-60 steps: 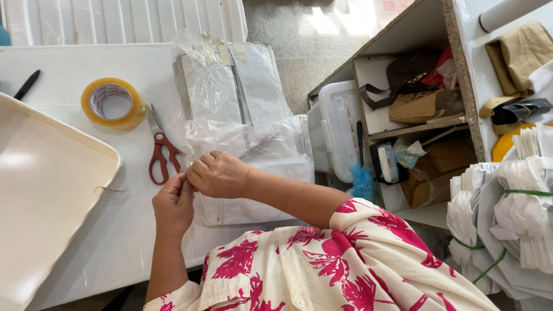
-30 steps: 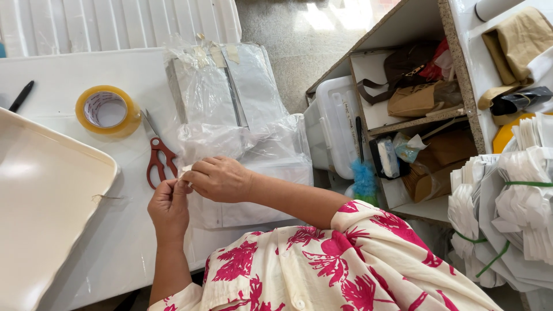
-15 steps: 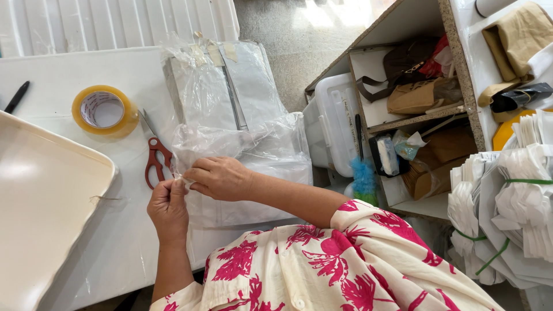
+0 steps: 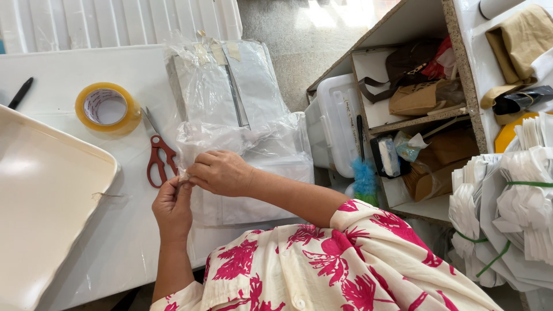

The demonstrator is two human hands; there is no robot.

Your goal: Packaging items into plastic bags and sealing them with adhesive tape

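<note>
**Thin plastic bag pinched at its open edge**

The white rectangular table carries everything. On its left part lies a large cream plastic tray, and at its right edge lies a flat stack of white folded items sealed in clear film. In front of that stack sits the crumpled clear plastic bag holding a white folded piece, which lies directly under both hands.

The bag looks light, limp and slippery, so I judge it would sag and slide if taken in the middle; the bunched rim at its left end gives the firmest hold. There the right hand is closed in a pinch on the film. The left hand meets it from below, fingertips clenched on the same edge.

Just to the left lie red-handled scissors, beyond them a yellow roll of clear tape, and farthest a black pen.
</note>
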